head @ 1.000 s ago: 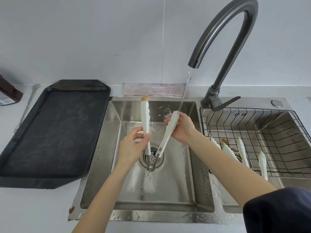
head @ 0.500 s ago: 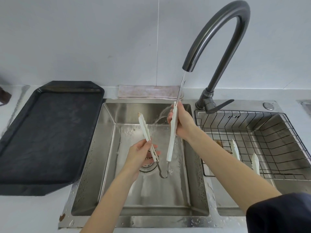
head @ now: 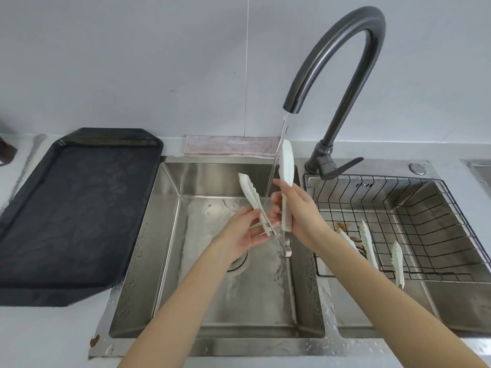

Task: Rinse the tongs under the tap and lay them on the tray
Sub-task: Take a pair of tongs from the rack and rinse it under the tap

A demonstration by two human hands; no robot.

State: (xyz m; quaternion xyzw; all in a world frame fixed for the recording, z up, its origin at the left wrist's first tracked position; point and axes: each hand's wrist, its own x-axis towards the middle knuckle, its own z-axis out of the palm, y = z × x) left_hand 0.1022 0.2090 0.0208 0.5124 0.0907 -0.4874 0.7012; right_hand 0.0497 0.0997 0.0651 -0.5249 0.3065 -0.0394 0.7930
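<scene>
White tongs (head: 286, 166) with a metal hinge are spread in a V over the left sink basin (head: 164, 235), tips up. My right hand (head: 297, 211) grips the right arm, which stands nearly upright. My left hand (head: 241, 232) holds the left arm, whose brown-stained tip leans left. Water runs from the dark curved tap (head: 342, 65) down between the two arms onto the hinge. The black tray (head: 74, 208) lies on the counter to the left of the sink.
A wire rack (head: 425, 221) sits in the right basin with more white tongs (head: 368, 243) in it. A pinkish cloth (head: 228, 147) lies behind the sink. The tap lever (head: 342, 168) points right. A dark object (head: 6, 152) shows at the far left edge.
The right arm of the tongs has risen and moved right of the stream. My left hand has lifted slightly, and the water now falls between the arms onto the hinge.
</scene>
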